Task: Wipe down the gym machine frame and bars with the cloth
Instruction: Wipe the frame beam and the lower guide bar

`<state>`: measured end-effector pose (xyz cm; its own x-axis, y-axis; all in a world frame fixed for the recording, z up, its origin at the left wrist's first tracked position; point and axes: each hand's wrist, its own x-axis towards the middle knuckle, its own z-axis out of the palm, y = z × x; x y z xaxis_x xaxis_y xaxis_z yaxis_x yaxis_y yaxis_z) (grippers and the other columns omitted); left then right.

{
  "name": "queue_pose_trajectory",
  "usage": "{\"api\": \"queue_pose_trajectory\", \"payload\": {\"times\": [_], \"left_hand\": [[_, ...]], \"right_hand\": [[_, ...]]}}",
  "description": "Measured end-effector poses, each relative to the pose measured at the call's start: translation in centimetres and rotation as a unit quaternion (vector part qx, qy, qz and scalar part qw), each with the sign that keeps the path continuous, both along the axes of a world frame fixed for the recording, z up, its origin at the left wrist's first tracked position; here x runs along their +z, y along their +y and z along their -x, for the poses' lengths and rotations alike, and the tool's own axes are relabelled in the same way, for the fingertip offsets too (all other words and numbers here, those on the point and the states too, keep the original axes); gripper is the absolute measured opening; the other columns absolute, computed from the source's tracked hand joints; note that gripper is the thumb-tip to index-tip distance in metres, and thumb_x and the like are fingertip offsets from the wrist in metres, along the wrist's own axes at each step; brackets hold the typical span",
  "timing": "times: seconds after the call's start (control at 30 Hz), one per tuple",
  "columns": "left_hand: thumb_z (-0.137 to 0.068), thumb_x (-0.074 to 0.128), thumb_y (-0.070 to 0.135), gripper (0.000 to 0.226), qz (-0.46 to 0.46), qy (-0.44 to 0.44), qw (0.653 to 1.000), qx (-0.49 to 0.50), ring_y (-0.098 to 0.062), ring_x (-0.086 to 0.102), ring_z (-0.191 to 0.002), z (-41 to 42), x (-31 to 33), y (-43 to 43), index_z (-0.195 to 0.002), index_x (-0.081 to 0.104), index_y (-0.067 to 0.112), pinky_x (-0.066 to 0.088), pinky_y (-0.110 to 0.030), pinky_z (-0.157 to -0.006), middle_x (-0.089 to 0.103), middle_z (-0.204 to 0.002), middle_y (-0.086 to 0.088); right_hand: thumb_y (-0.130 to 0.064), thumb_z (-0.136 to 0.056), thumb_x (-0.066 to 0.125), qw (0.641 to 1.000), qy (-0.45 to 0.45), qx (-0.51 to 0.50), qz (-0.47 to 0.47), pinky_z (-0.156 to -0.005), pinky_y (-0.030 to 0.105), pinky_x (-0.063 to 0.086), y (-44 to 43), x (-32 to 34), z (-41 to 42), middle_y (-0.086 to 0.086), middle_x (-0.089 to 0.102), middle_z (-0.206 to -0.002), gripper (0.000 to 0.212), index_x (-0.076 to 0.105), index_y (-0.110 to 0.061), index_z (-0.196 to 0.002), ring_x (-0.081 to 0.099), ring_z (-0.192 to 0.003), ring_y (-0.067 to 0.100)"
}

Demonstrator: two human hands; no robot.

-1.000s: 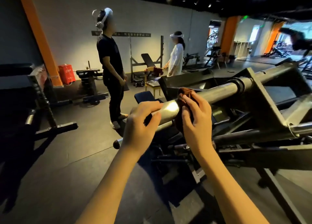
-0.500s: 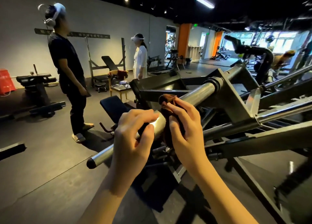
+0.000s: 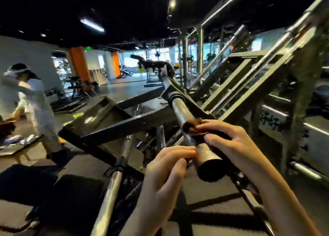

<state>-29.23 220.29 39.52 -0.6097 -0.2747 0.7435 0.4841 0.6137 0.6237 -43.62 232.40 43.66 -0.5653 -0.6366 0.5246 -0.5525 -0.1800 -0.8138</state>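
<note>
Above the cloth [image 3: 193, 128] the steel bar [image 3: 179, 111] lies bare up to its black collar [image 3: 175, 97]; frame beams [image 3: 124, 123] crowd both sides.

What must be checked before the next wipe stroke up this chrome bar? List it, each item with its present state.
1. The cloth on the chrome bar: ok, wrapped against it.
2. Grip of the right hand on the cloth: ok, fingers curled round it.
3. The left hand steadying the bar: cannot tell; its fingertips meet the bar near the end, but blur hides any grip.
4. Path up to the black collar: ok, bare chrome.
5. The person in white: ok, far left, apart from this machine.
</note>
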Motion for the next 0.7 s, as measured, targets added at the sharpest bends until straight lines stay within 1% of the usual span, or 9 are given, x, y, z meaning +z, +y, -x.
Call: {"api": "queue_pose_trajectory", "payload": {"times": [0.07,0.13,0.23,0.3,0.37,0.47,0.57,0.63,0.7], "left_hand": [[-0.095,0.047,0.026,0.027,-0.036,-0.06,0.996,-0.047,-0.022,0.063,-0.11,0.1,0.4,-2.1,-0.107,0.071,0.019,0.051,-0.031,-0.092,0.069,-0.11,-0.001],[-0.096,0.048,0.02,0.024,-0.038,-0.104,0.991,-0.08,-0.014,0.063,-0.108,0.9,0.6,-4.1,-0.11,0.068,0.021,0.049,-0.021,-0.088,0.068,-0.109,0.001],[-0.1,0.047,0.007,0.027,-0.071,-0.125,0.984,-0.107,-0.001,0.06,-0.109,3.4,1.4,-6.6,-0.114,0.062,0.026,0.047,-0.013,-0.086,0.063,-0.119,0.0],[-0.101,0.044,0.006,0.031,-0.085,-0.137,0.979,-0.123,-0.004,0.054,-0.12,5.8,1.9,-8.0,-0.125,0.056,0.023,0.047,-0.018,-0.096,0.055,-0.133,-0.003],[-0.101,0.044,0.009,0.037,-0.039,-0.15,0.982,-0.11,-0.013,0.043,-0.134,8.6,2.1,-9.4,-0.137,0.05,0.017,0.037,-0.033,-0.112,0.047,-0.144,-0.006],[-0.101,0.044,0.011,0.039,0.02,-0.171,0.98,-0.097,-0.014,0.038,-0.138,11.7,1.8,-10.8,-0.14,0.049,0.015,0.029,-0.044,-0.118,0.045,-0.147,-0.004],[-0.1,0.044,0.018,0.039,0.019,-0.146,0.984,-0.103,-0.008,0.04,-0.136,12.5,0.7,-11.6,-0.138,0.05,0.026,0.035,-0.045,-0.114,0.047,-0.145,0.007],[-0.097,0.044,0.022,0.043,0.06,-0.132,0.985,-0.098,-0.006,0.036,-0.137,12.5,0.2,-12.0,-0.139,0.048,0.033,0.034,-0.045,-0.114,0.044,-0.144,0.015],[-0.097,0.046,0.013,0.047,0.097,-0.123,0.983,-0.091,-0.007,0.032,-0.138,12.4,0.1,-12.6,-0.139,0.047,0.032,0.032,-0.044,-0.116,0.041,-0.141,0.019]], "right_hand": [[-0.011,-0.081,0.071,0.996,-0.008,-0.081,-0.041,-0.072,0.013,0.051,0.7,1.3,-1.8,-0.009,0.07,-0.096,0.022,0.073,-0.031,-0.09,0.067,-0.086,0.006],[-0.01,-0.084,0.068,0.982,-0.007,-0.168,-0.083,-0.057,0.011,0.048,1.3,2.0,-4.0,-0.011,0.066,-0.091,0.026,0.07,-0.034,-0.092,0.064,-0.075,0.001],[-0.015,-0.085,0.067,0.939,0.11,-0.308,-0.104,-0.067,0.001,0.042,1.2,3.0,-7.7,-0.02,0.06,-0.099,0.024,0.069,-0.03,-0.105,0.056,-0.081,-0.011],[-0.017,-0.085,0.068,0.889,0.212,-0.385,-0.129,-0.076,-0.004,0.034,-0.4,3.7,-9.6,-0.015,0.059,-0.108,0.028,0.069,-0.02,-0.113,0.051,-0.092,-0.01],[-0.022,-0.089,0.064,0.834,0.268,-0.435,-0.207,-0.088,0.005,0.036,-2.9,3.4,-10.7,-0.005,0.06,-0.124,0.032,0.064,-0.019,-0.121,0.051,-0.111,0.003],[-0.026,-0.097,0.051,0.742,0.261,-0.505,-0.355,-0.095,0.033,0.045,-6.4,2.4,-11.0,0.007,0.051,-0.131,0.036,0.053,-0.017,-0.132,0.048,-0.118,0.023],[-0.026,-0.097,0.052,0.67,0.259,-0.547,-0.429,-0.097,0.04,0.044,-7.9,1.8,-10.5,0.016,0.047,-0.135,0.042,0.045,-0.011,-0.135,0.047,-0.121,0.031],[-0.028,-0.094,0.055,0.634,0.254,-0.574,-0.452,-0.095,0.042,0.047,-8.2,1.4,-10.2,0.018,0.053,-0.132,0.045,0.05,-0.009,-0.134,0.051,-0.118,0.033],[-0.03,-0.089,0.059,0.606,0.255,-0.599,-0.456,-0.091,0.043,0.05,-8.8,1.3,-9.9,0.018,0.059,-0.124,0.046,0.055,-0.009,-0.129,0.056,-0.112,0.034]]}}
